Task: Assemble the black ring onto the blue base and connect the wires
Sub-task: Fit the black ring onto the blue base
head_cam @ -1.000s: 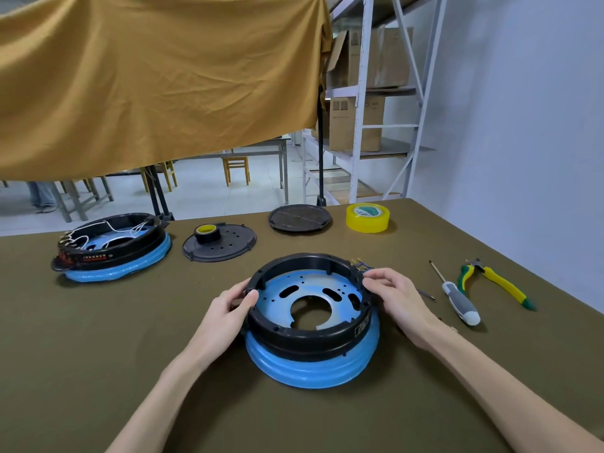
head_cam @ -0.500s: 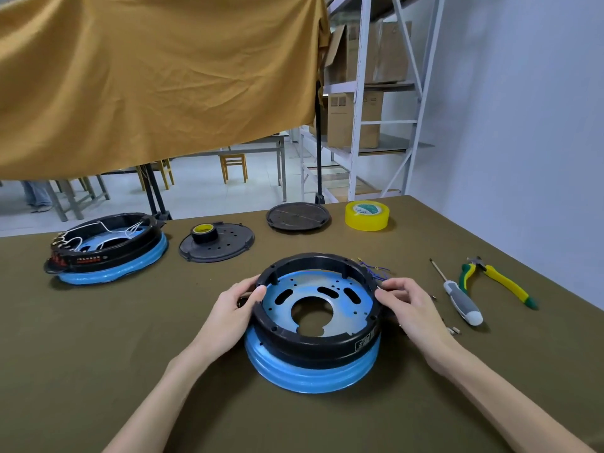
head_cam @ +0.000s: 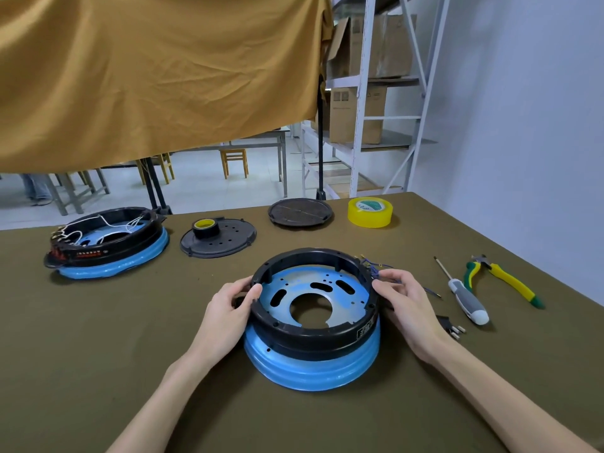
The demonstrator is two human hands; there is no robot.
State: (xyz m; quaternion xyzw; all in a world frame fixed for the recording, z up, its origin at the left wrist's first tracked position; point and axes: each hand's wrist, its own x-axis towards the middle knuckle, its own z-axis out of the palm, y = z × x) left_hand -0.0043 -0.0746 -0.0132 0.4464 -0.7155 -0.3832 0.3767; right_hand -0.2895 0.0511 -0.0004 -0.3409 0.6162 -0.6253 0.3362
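Observation:
The black ring [head_cam: 313, 335] sits on the blue base [head_cam: 310, 371] in the middle of the olive table. My left hand [head_cam: 225, 318] grips the ring's left rim, thumb over the top edge. My right hand [head_cam: 408, 305] holds the ring's right rim, fingers beside a bundle of thin blue wires [head_cam: 376, 268] that stick out at the far right of the ring. Inside the ring the blue plate with slots and a central hole shows.
A second ring-and-base unit with white wires [head_cam: 108, 245] stands far left. Nearby lie a black disc carrying a tape roll [head_cam: 218, 238], another black disc [head_cam: 300, 212], yellow tape [head_cam: 370, 212], a screwdriver [head_cam: 467, 300], pliers [head_cam: 503, 279] and small screws [head_cam: 457, 330].
The ring and base shifted slightly and turned under both hands; my right hand slid along the right rim toward the wires. Both hands keep their hold.

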